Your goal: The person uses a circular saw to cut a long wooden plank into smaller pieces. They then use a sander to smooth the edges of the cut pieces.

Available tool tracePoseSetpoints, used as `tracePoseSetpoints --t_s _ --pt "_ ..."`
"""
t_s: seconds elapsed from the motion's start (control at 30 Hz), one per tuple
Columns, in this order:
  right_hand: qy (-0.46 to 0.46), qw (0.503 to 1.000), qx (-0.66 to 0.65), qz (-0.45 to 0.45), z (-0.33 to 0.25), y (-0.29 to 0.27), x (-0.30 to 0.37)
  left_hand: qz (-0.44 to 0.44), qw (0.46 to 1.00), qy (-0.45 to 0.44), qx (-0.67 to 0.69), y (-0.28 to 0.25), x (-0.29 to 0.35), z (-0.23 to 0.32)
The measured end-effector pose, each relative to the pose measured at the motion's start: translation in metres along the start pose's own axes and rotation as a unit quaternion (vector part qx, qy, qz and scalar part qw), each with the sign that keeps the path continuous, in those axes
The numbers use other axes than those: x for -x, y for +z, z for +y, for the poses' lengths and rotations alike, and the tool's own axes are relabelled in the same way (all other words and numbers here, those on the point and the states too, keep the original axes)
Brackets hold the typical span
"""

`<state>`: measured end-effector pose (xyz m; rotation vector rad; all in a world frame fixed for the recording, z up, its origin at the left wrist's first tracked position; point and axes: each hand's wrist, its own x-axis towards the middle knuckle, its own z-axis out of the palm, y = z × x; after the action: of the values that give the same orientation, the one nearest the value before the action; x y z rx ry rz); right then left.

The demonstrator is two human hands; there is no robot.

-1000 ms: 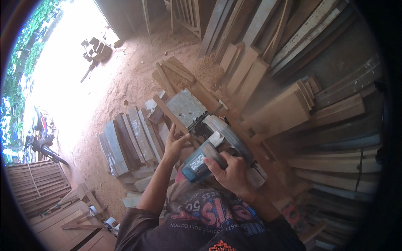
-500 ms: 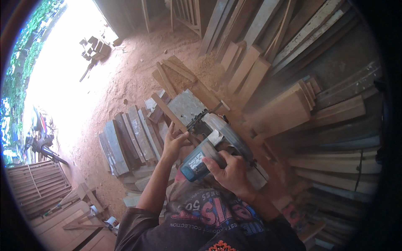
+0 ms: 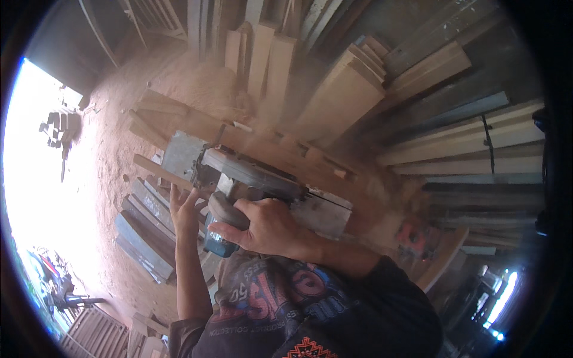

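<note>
A circular saw [image 3: 256,173] with a teal motor housing and a long grey blade guard rests its metal base plate [image 3: 182,154] on a long brown plank [image 3: 203,124]. My right hand [image 3: 268,224] is wrapped round the saw's rear handle, above the housing. On the saw's left side, my left hand [image 3: 184,209] grips a narrow wooden strip [image 3: 158,170] near its end, close to the base plate. The strip sticks out past the plate to the far left. The guard hides the blade.
Grey boards [image 3: 140,247] lie side by side left of my left forearm. Cut planks [image 3: 271,74] and long timber [image 3: 465,134] lean or lie ahead and right. A red tool [image 3: 418,238] sits right of my right elbow. Sawdust [image 3: 107,197] covers the ground.
My view has turned right, so the saw, plank and hands appear farther left and at another angle. Both hands keep their hold. More dust hangs around the saw and plank.
</note>
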<state>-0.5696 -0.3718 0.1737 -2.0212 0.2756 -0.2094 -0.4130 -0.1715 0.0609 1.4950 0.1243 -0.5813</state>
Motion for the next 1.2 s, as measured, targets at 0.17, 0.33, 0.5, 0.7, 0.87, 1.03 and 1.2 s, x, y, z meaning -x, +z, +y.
tracePoseSetpoints --t_s 0.17,0.33,0.5,0.7,0.87,1.03,1.2 --pt "0.01 1.0 0.007 -0.012 -0.002 0.0 -0.004 0.019 0.999 -0.013 -0.045 -0.001 -0.002 0.006" --pt "-0.002 1.0 -0.02 0.008 0.001 0.006 -0.008 0.006 0.998 -0.014 -0.053 -0.001 -0.004 0.011" --pt "0.006 1.0 0.007 -0.012 0.001 0.008 -0.009 0.012 0.998 -0.019 -0.051 -0.005 -0.008 0.01" --pt "0.008 1.0 0.001 -0.021 -0.002 0.009 -0.013 0.01 0.998 -0.013 -0.065 -0.01 -0.014 0.012" --pt "0.025 0.999 -0.019 -0.03 -0.003 0.011 -0.017 -0.031 0.999 0.01 0.004 -0.018 -0.021 0.009" --pt "0.022 0.999 -0.028 -0.031 -0.004 0.015 -0.022 -0.006 1.0 -0.013 -0.018 -0.027 -0.027 0.006" --pt "0.016 0.999 -0.031 -0.032 -0.004 0.02 -0.029 -0.027 0.999 -0.019 0.017 -0.023 -0.027 0.015"
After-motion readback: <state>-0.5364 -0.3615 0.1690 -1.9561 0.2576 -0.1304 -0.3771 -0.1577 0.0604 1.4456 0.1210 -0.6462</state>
